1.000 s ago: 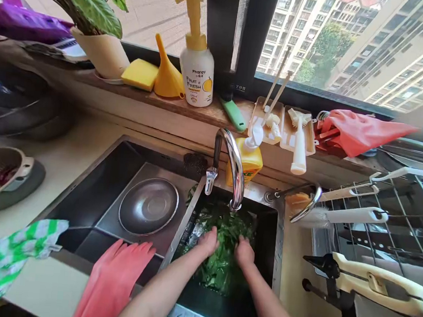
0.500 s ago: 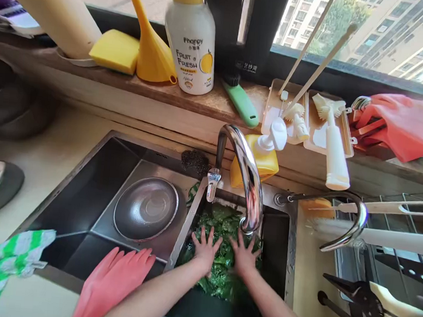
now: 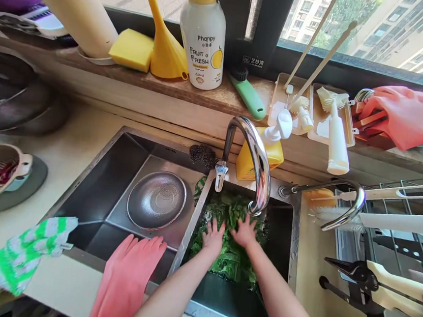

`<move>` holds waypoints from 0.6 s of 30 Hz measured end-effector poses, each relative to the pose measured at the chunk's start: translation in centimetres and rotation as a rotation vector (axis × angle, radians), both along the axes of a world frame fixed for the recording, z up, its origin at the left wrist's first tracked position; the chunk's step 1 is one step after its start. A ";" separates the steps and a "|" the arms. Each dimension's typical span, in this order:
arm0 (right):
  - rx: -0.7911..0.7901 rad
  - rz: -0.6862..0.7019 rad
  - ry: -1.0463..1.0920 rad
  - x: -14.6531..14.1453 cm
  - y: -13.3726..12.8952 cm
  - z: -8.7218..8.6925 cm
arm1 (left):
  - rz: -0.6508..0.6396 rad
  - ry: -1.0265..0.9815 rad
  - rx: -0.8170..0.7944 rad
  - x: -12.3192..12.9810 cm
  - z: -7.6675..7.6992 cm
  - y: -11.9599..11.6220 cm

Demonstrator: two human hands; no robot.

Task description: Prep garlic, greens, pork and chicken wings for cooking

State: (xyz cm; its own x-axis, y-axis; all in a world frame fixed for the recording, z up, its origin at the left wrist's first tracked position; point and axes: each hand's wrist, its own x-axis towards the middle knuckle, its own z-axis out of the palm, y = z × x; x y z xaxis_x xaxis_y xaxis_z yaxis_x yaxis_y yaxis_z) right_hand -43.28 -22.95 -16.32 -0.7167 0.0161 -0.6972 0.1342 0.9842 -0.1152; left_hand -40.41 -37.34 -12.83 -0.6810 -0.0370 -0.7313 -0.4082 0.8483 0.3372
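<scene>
The left hand [image 3: 212, 237], fingers spread, rested on dark-green leafy greens [image 3: 230, 261] heaped beneath both palms in the stainless-steel sink's right basin [image 3: 279, 233]; the right hand [image 3: 245, 232], fingers narrower, reached further in, neither clearly gripping.

Greens [image 3: 228, 244] in right basin of sink [image 3: 84, 169], strainer [image 3: 156, 200] in left basin, faucet [image 3: 260, 153] behind greens (spout over them), pump bottle [image 3: 202, 39] on ledge [image 3: 209, 96] behind

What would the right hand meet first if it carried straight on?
The right hand points into the leafy greens at its fingertips, so those come first. Past them lies the end of the chrome faucet spout, though depth is unclear and the hand may pass beneath it.
</scene>
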 end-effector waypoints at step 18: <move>-0.126 -0.179 0.213 -0.1 -0.9 1.2 | 0.783 0.366 0.965 -12.3 12.6 -3.1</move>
